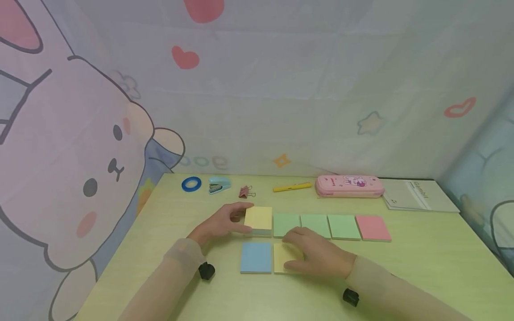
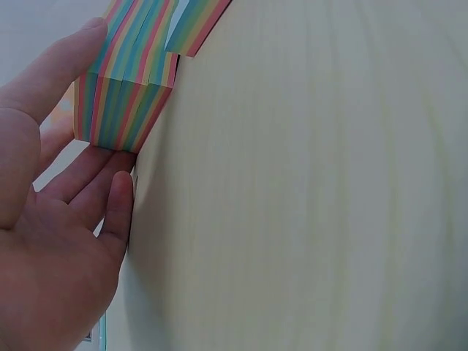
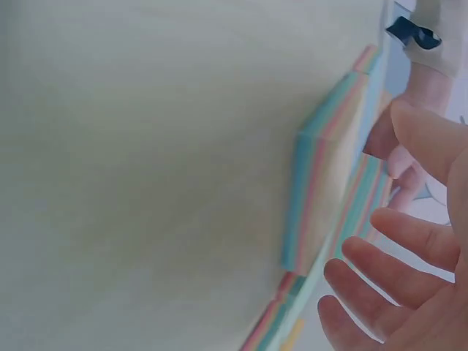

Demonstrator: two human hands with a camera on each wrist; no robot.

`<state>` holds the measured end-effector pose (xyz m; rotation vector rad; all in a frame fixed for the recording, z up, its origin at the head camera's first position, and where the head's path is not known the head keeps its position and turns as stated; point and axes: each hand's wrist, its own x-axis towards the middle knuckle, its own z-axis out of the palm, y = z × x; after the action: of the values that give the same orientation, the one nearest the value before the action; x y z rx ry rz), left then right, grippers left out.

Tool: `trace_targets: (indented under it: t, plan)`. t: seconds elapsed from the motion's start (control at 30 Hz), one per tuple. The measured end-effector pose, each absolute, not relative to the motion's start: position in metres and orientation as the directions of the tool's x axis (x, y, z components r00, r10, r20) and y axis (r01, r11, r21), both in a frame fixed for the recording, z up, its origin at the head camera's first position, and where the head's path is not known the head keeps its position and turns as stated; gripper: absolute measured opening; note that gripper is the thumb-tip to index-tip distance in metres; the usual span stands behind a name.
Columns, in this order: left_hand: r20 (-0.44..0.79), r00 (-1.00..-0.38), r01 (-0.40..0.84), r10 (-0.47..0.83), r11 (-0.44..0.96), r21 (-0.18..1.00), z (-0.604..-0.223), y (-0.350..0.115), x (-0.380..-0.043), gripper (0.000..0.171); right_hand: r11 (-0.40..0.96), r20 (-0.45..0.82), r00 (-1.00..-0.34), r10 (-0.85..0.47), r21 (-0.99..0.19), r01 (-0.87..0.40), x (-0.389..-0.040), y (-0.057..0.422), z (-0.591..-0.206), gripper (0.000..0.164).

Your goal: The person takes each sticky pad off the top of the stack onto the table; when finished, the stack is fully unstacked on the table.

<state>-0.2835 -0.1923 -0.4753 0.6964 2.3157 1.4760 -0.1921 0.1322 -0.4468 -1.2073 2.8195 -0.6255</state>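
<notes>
My left hand (image 1: 218, 223) grips a stack of sticky note pads (image 1: 259, 218), yellow on top, with the thumb on its near side and fingers at the far side. In the left wrist view the stack's sides show pink, yellow, green and blue layers. My right hand (image 1: 321, 252) is over a yellow sticky note pad (image 1: 279, 258), partly covering it. Its fingers (image 3: 395, 274) are spread and relaxed in the right wrist view, holding nothing. Left of that pad lies a blue sticky note pad (image 1: 256, 257).
Right of the stack, green pads (image 1: 344, 226) and a pink pad (image 1: 373, 227) form a row. Along the back lie blue tape (image 1: 184, 184), a stapler (image 1: 219, 183), a binder clip (image 1: 243, 192), a yellow pen (image 1: 292, 187), a pink pencil case (image 1: 349, 191) and a notebook (image 1: 437, 200).
</notes>
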Motion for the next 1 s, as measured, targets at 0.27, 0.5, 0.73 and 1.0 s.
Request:
trace_targets:
  t: [0.27,0.5,0.73,1.0]
  plan:
    - [0.002,-0.827,0.225,0.562,0.328,0.917,-0.48,-0.194,-0.282,0.079,0.549,0.245,-0.668,-0.702,-0.411,-0.728,-0.213,0.104,-0.439,0.045]
    - [-0.001,-0.818,0.232,0.575,0.332,0.914,-0.481,-0.194,-0.281,0.078,0.523,0.341,-0.637,-0.691,-0.372,-0.766,-0.237,0.078,-0.44,0.056]
    - [-0.019,-0.812,0.202,0.583,0.311,0.929,-0.479,-0.195,-0.283,0.084,0.602,0.148,-0.711,-0.688,-0.431,-0.672,-0.256,0.064,-0.435,0.086]
    - [-0.048,-0.817,0.18,0.575,0.334,0.925,-0.475,-0.197,-0.286,0.091,0.646,0.1,-0.734,-0.672,-0.406,-0.647,-0.27,0.081,-0.439,0.082]
